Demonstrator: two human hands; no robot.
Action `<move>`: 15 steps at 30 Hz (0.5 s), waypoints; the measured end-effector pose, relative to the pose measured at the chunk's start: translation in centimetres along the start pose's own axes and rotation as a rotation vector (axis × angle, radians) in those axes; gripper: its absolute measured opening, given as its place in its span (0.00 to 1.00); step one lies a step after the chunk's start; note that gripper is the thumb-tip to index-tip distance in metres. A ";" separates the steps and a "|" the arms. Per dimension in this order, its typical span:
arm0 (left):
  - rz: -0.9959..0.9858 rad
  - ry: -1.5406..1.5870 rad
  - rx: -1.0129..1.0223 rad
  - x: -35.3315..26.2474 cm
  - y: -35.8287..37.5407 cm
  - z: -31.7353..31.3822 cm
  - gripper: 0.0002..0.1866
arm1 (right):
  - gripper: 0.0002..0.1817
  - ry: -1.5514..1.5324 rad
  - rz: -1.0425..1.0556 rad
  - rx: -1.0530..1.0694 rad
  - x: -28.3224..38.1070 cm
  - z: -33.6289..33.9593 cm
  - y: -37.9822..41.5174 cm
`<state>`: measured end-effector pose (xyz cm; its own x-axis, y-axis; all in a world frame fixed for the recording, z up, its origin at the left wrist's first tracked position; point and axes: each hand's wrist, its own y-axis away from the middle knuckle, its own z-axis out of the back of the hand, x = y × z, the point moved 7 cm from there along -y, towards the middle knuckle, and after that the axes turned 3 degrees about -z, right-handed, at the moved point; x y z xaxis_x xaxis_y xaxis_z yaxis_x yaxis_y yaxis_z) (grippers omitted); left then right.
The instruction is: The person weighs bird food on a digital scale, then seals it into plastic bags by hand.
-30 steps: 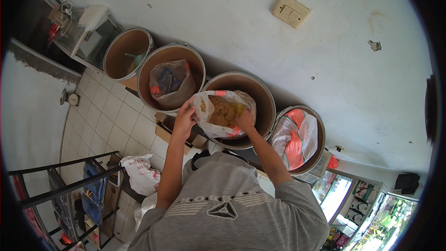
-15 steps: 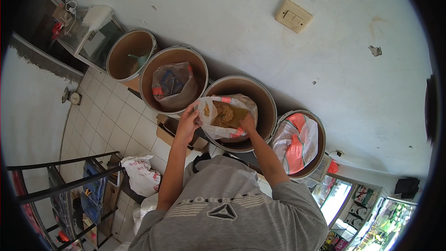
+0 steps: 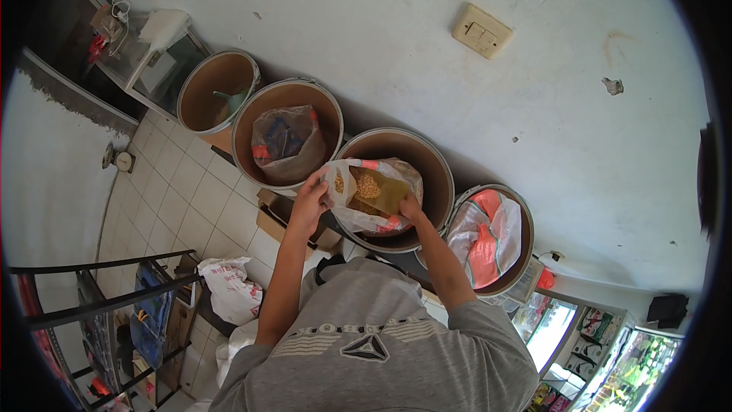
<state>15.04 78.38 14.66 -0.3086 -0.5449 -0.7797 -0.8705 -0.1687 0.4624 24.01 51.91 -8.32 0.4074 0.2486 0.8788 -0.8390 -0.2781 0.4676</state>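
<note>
My left hand (image 3: 311,197) is closed on the edge of a clear plastic bag (image 3: 341,171), which has some yellow grain in it. In my right hand (image 3: 412,206) is an olive-yellow scoop (image 3: 392,195), its front end at the bag's mouth. A small heap of grain (image 3: 368,185) lies on the scoop. Both hands are over an open white-and-red woven sack (image 3: 413,174) that stands in a brown drum (image 3: 438,179). More grain shows inside the sack, partly hidden under the scoop.
Left of this drum stand another drum (image 3: 330,111) with a sack and one (image 3: 200,80) with a green scoop. A drum (image 3: 528,248) with a folded red-and-white sack is at the right. Behind runs a white wall (image 3: 366,46); a black metal rack (image 3: 107,313) is at lower left.
The scoop has moved up out of the grain in the sack and now shows more of its surface, with a smaller heap on it. My left hand stays with the bag.
</note>
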 end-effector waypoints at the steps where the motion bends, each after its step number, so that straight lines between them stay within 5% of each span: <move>1: -0.001 -0.005 -0.006 0.0 -0.1 0.0 0.17 | 0.20 -0.001 0.002 -0.004 1.2 0.0 0.8; 3: -0.002 -0.009 -0.006 0.2 -0.3 -0.1 0.18 | 0.21 -0.197 -0.161 0.020 1.5 0.2 2.3; 7: -0.010 -0.004 0.026 0.5 -0.8 -0.5 0.18 | 0.22 -0.153 -0.155 -0.032 1.6 1.9 3.1; 9: -0.020 -0.009 0.049 0.6 -1.2 -0.8 0.18 | 0.22 0.016 0.024 -0.026 2.5 3.0 3.4; 15: -0.030 -0.057 0.132 1.0 -1.9 -2.5 0.18 | 0.21 -0.177 -0.036 -0.020 8.4 5.4 7.9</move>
<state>17.35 76.09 14.09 -0.2997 -0.4930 -0.8168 -0.9213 -0.0727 0.3820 22.78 46.80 3.29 0.4934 0.0900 0.8651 -0.8288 -0.2531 0.4990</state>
